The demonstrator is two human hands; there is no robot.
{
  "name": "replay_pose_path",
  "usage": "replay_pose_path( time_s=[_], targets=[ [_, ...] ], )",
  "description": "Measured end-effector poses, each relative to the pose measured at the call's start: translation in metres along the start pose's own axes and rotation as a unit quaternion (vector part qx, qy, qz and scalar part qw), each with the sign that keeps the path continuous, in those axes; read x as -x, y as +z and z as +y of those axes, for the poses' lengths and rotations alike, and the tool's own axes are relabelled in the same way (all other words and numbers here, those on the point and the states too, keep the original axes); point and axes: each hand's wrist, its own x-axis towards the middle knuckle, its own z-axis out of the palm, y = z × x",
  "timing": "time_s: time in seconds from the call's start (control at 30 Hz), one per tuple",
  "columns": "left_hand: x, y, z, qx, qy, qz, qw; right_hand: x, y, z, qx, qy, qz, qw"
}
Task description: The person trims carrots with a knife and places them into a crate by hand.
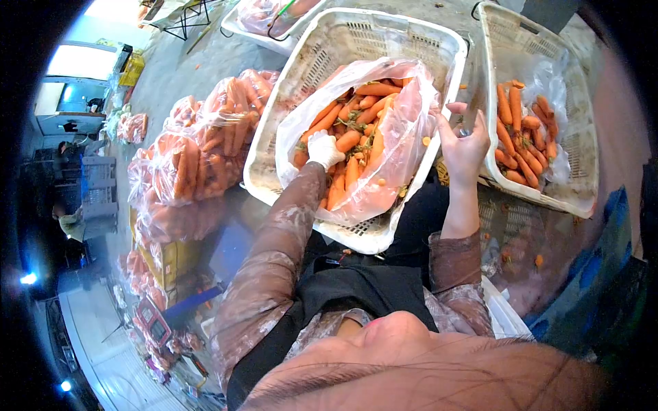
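Note:
My left hand (325, 148), in a white glove, is closed on a carrot (348, 141) over the heap in the middle. Several carrots (377, 89), some with green stubs at their tops, lie in a clear plastic bag (301, 130) opened out inside a white slotted crate (264, 147). My bare right hand (462, 144) is raised by the crate's right rim. Its fingers are curled around what looks like a small knife (468, 123); the blade is blurred and the handle mostly hidden.
A second crate (582, 137) on the right holds loose carrots and plastic. Filled carrot bags (199, 151) are stacked at the left. Another crate (281, 44) stands at the top. A scale-like device with a red-framed display (152, 320) sits lower left. Orange scraps lie on the floor.

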Motion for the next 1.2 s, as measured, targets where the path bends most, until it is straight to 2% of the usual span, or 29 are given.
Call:
replay_pose_path(
  time_s=[0.07, 0.1, 0.13, 0.2, 0.23, 0.27, 0.3, 0.33, 0.37, 0.43, 0.47, 0.53, 0.57, 0.6, 0.67, 0.73, 0.8, 0.83, 0.87, 0.93, 0.97, 1.1, 1.2],
  targets=[
    [0.007, -0.007, -0.001, 0.270, -0.026, -0.045, 0.961, 0.003, 0.003, -0.001, 0.004, 0.023, -0.052, 0.998],
    [0.011, -0.006, 0.000, 0.494, -0.046, -0.065, 0.866, 0.004, 0.003, -0.008, 0.017, 0.014, -0.064, 0.998],
    [0.024, -0.033, 0.006, 0.618, -0.048, -0.107, 0.778, 0.006, 0.005, -0.006, 0.013, 0.013, -0.064, 0.998],
    [0.041, -0.060, 0.006, 0.655, -0.020, -0.088, 0.750, 0.009, 0.012, 0.006, -0.014, -0.008, -0.110, 0.994],
    [0.058, -0.089, 0.013, 0.694, -0.012, -0.110, 0.712, 0.012, 0.015, 0.008, -0.008, 0.050, -0.137, 0.989],
    [0.073, -0.113, 0.019, 0.730, -0.004, -0.131, 0.671, 0.012, 0.015, 0.006, -0.010, 0.044, -0.140, 0.989],
    [0.080, -0.111, 0.016, 0.820, -0.014, -0.177, 0.543, 0.013, 0.015, 0.000, 0.041, 0.041, -0.176, 0.983],
    [0.090, -0.105, 0.025, 0.897, -0.167, -0.087, 0.399, 0.014, 0.015, -0.005, 0.093, 0.038, -0.210, 0.972],
    [0.097, -0.105, 0.020, 0.921, -0.111, -0.156, 0.340, 0.017, 0.015, -0.013, 0.076, 0.035, -0.230, 0.970],
    [0.106, -0.123, 0.014, 0.942, 0.037, -0.306, 0.131, 0.024, 0.018, -0.019, 0.073, 0.007, -0.246, 0.967],
    [0.109, -0.112, 0.019, 0.955, 0.013, -0.243, 0.167, 0.027, 0.020, -0.019, 0.071, -0.016, -0.259, 0.963],
    [0.116, -0.115, 0.029, 0.940, -0.074, -0.110, 0.314, 0.032, 0.026, -0.016, 0.077, -0.051, -0.270, 0.958],
    [0.118, -0.117, 0.033, 0.953, -0.101, -0.104, 0.265, 0.035, 0.028, -0.014, 0.084, -0.078, -0.280, 0.953],
    [0.125, -0.128, 0.037, 0.954, -0.099, -0.102, 0.264, 0.037, 0.031, -0.013, 0.091, -0.105, -0.290, 0.947],
    [0.138, -0.143, 0.042, 0.944, -0.106, -0.062, 0.307, 0.041, 0.035, -0.010, 0.100, -0.130, -0.286, 0.944],
    [0.141, -0.140, 0.040, 0.941, -0.109, -0.060, 0.314, 0.041, 0.038, -0.013, 0.102, -0.148, -0.330, 0.927],
    [0.141, -0.139, 0.038, 0.961, -0.120, -0.048, 0.247, 0.041, 0.039, -0.014, 0.111, -0.166, -0.322, 0.926],
    [0.140, -0.140, 0.038, 0.968, -0.074, -0.046, 0.237, 0.042, 0.039, -0.015, 0.120, -0.180, -0.315, 0.924],
    [0.142, -0.139, 0.039, 0.968, -0.075, -0.044, 0.236, 0.042, 0.040, -0.016, 0.119, -0.182, -0.316, 0.923],
    [0.147, -0.148, 0.045, 0.937, -0.024, 0.047, 0.345, 0.040, 0.039, -0.019, 0.135, -0.135, -0.311, 0.931],
    [0.152, -0.152, 0.041, 0.927, -0.027, 0.018, 0.375, 0.040, 0.038, -0.020, 0.135, -0.137, -0.311, 0.931],
    [0.154, -0.150, 0.036, 0.925, -0.030, -0.005, 0.379, 0.039, 0.037, -0.018, 0.127, -0.103, -0.319, 0.934],
    [0.154, -0.145, 0.035, 0.933, -0.027, -0.013, 0.359, 0.040, 0.039, -0.019, 0.109, -0.087, -0.327, 0.935]
  ],
)
